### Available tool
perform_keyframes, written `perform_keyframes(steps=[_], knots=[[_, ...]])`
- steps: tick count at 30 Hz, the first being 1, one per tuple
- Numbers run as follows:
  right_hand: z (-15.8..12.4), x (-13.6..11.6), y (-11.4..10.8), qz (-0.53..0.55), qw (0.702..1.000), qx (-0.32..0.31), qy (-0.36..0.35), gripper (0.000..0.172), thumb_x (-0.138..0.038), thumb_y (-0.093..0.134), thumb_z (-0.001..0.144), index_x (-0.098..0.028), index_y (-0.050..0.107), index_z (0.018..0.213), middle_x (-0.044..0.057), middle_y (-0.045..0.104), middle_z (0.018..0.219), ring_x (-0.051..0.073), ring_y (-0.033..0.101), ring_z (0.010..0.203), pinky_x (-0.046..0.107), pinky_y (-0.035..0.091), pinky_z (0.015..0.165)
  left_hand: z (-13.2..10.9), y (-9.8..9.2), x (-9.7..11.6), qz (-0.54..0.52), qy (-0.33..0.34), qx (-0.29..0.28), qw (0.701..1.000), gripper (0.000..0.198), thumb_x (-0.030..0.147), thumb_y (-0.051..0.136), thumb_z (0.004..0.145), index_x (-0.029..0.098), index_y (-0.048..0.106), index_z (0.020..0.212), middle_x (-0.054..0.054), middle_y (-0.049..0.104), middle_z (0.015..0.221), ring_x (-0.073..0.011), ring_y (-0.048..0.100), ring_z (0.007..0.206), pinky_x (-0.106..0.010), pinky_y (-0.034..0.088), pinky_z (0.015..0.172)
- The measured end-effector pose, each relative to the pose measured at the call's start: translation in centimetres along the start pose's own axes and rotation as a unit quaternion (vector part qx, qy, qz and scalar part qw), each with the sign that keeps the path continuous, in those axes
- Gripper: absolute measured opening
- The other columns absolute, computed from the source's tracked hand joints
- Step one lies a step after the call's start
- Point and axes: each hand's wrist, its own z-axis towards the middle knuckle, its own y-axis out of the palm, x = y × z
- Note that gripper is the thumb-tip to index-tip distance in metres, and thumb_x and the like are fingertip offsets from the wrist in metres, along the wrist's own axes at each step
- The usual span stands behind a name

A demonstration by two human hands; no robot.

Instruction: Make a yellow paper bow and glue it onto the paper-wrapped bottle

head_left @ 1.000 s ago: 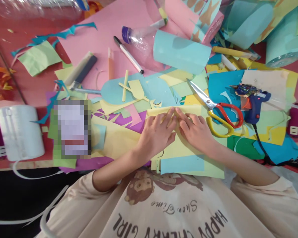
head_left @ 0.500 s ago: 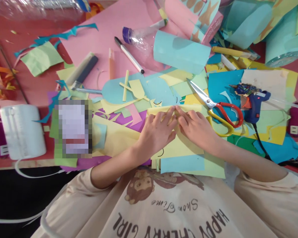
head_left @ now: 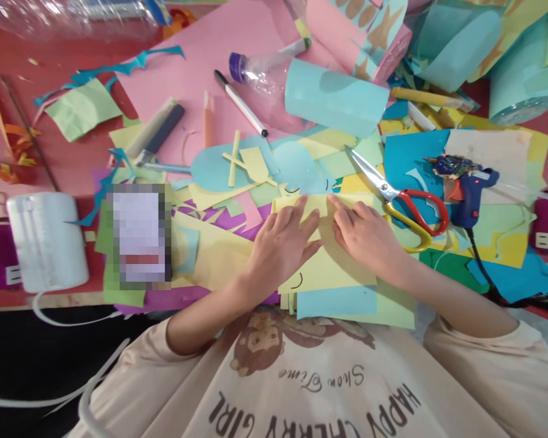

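Note:
A pale yellow sheet of paper (head_left: 333, 264) lies in front of my body, its far edge folded over in a narrow strip. My left hand (head_left: 285, 240) rests flat on its left half, fingers spread and fingertips on the fold. On the right half lies my right hand (head_left: 368, 234), index finger stretched to the fold and the other fingers partly bent. Neither hand grips anything. A short black curved line shows near the sheet's lower left. Scissors (head_left: 386, 190) with red and yellow handles lie just beyond my right hand, blades apart.
A blue glue gun (head_left: 474, 194) with a cord lies on the right. Beyond the hands are a marker (head_left: 241, 103), a paper-wrapped plastic bottle (head_left: 335, 97) and a box cutter (head_left: 158, 131). A pixelated phone-like object (head_left: 139, 234) and a white device (head_left: 48, 240) lie left, among paper scraps.
My hands have moved apart along the fold: the left hand slid left and the right hand slightly right. Their index fingertips nearly met before. The view has shifted slightly.

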Motion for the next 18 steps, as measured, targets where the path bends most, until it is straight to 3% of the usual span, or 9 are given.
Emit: perform_keyframes(steps=[5, 10, 15, 18], knots=[[0.1, 0.4, -0.5, 0.016, 0.999, -0.024, 0.035, 0.041, -0.019, 0.035, 0.098, -0.001, 0.054, 0.129, 0.019, 0.071, 0.118, 0.023, 0.065, 0.082, 0.035, 0.050, 0.065, -0.6, -0.1, -0.7, 0.002, -0.009, -0.002, 1.000, 0.045, 0.038, 0.040, 0.098, 0.017, 0.053, 0.136, -0.015, 0.046, 0.150, -0.0323, 0.055, 0.118, -0.043, 0.051, 0.087], [-0.3, 0.3, -1.1, 0.013, 0.993, -0.075, 0.088, 0.047, -0.023, 0.031, 0.098, -0.002, 0.050, 0.135, 0.017, 0.076, 0.093, 0.018, 0.062, 0.056, 0.030, 0.034, 0.045, -0.8, 0.0, -0.9, -0.028, -0.014, 0.000, 1.000, 0.044, 0.036, 0.044, 0.097, 0.020, 0.054, 0.137, -0.014, 0.046, 0.150, -0.0315, 0.054, 0.120, -0.044, 0.051, 0.088], [-1.4, 0.9, -1.3, -0.045, 0.992, -0.059, 0.102, 0.041, -0.026, 0.035, 0.097, -0.005, 0.059, 0.121, 0.018, 0.075, 0.105, 0.015, 0.058, 0.045, 0.031, 0.026, 0.041, -1.2, -0.2, -1.4, -0.017, -0.027, -0.003, 0.999, 0.045, 0.038, 0.043, 0.098, 0.020, 0.053, 0.138, -0.012, 0.048, 0.149, -0.0303, 0.055, 0.118, -0.044, 0.050, 0.090], [-1.9, 1.2, -1.2, -0.047, 0.991, -0.055, 0.116, 0.041, -0.026, 0.035, 0.096, -0.005, 0.057, 0.124, 0.017, 0.077, 0.097, 0.015, 0.057, 0.044, 0.030, 0.025, 0.040, -1.5, -0.1, -1.9, -0.006, -0.038, -0.012, 0.999, 0.047, 0.039, 0.043, 0.097, 0.020, 0.052, 0.139, -0.011, 0.048, 0.150, -0.0307, 0.055, 0.117, -0.045, 0.050, 0.090]])
